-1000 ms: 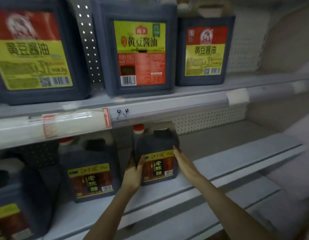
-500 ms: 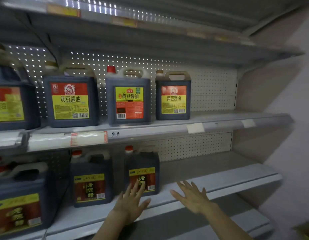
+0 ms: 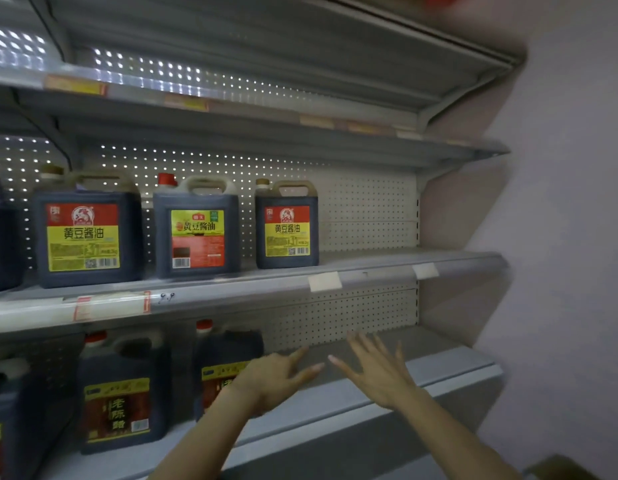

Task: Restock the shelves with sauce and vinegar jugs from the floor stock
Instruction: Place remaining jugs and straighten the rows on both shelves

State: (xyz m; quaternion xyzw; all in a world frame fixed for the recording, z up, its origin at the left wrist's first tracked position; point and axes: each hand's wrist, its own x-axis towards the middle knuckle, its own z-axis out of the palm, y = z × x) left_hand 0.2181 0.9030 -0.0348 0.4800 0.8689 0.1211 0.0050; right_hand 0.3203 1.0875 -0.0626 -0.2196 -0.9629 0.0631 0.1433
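Vinegar jug (image 3: 228,367) behind empty left hand (image 3: 273,382)

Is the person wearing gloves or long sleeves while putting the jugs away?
No. The left hand and the right hand are bare, with no gloves, and no sleeve shows right down to the picture's edge. I see no watch, ring or bracelet either, though the picture is a little blurry.
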